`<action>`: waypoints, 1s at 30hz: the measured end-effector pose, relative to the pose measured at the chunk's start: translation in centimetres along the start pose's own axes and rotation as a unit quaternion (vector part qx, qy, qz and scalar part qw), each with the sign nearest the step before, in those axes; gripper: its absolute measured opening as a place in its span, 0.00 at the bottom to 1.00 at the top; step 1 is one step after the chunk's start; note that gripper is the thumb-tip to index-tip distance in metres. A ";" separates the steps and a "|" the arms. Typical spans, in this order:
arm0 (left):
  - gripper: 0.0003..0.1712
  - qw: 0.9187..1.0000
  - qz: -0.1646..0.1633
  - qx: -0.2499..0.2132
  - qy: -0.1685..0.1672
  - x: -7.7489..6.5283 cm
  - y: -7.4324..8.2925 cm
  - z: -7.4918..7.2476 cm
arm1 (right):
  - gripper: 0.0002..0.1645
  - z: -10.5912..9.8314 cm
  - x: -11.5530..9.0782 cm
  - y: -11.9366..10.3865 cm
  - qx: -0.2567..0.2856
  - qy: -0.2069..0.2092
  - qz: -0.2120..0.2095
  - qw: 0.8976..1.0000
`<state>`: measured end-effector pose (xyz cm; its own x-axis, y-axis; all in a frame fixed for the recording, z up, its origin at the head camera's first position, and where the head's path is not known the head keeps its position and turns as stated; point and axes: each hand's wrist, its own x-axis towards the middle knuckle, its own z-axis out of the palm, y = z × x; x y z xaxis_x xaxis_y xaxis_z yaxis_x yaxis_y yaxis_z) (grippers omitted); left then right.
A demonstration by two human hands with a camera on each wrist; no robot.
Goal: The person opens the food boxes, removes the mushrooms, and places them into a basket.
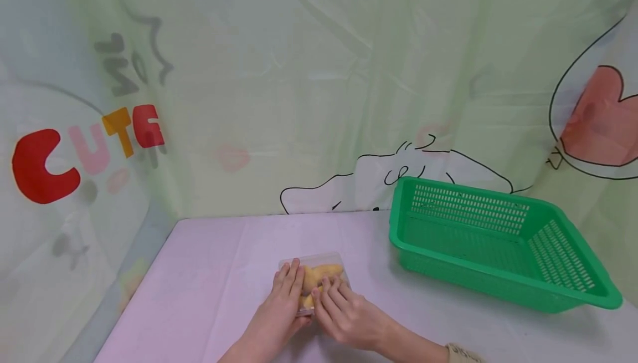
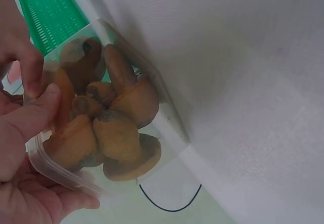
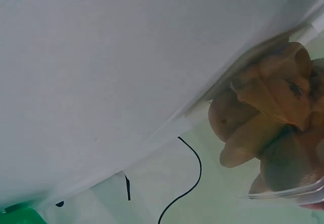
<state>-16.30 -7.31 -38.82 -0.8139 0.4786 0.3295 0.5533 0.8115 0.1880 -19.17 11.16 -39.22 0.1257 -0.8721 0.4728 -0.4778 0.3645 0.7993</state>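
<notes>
A clear plastic box [image 1: 319, 257] of yellow-brown mushrooms [image 2: 119, 135] sits on the table between both hands. In the head view my left hand [image 1: 280, 303] grips its left side, fingers lying along the box and thumb by the near edge. My right hand [image 1: 349, 316], fingers curled, holds the box at its near right part; its exact grip is partly hidden. Several mushrooms show through the plastic in the left wrist view, where the box rim [image 2: 55, 173] lies beside the left hand. The right wrist view catches the mushrooms [image 3: 273, 117] at its right side.
A large green plastic basket [image 1: 483, 291] stands to the right on the pale table [image 1: 209, 269]. Behind the table hangs a pale green printed curtain [image 1: 279, 86], which also runs down the left side.
</notes>
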 end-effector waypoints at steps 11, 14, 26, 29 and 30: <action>0.48 1.000 0.012 0.013 0.014 0.2 0.0 0.3 | 0.18 -0.1 0.8 1.0 0.016 0.044 -0.022 0.999; 0.49 1.000 0.010 -0.021 0.004 0.1 -0.3 0.0 | 0.18 0.5 0.2 0.8 0.047 0.017 -0.002 0.999; 0.54 0.968 -0.010 -0.250 0.024 -0.2 -2.4 -1.0 | 0.19 0.0 -0.4 3.0 0.212 0.024 0.111 0.971; 0.60 0.965 -0.037 -0.259 0.025 0.0 -2.3 -1.1 | 0.19 0.0 -0.5 3.4 0.204 0.033 0.125 0.970; 0.62 0.964 -0.045 -0.260 0.026 0.0 -2.3 -1.1 | 0.19 0.0 -0.5 3.5 0.198 0.037 0.126 0.971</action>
<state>-17.37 -9.53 -38.26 -0.8605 0.3853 0.3333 0.5055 0.5648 0.6522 -20.93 12.83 -36.67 0.0164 -0.7412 0.6710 -0.7965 0.3960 0.4569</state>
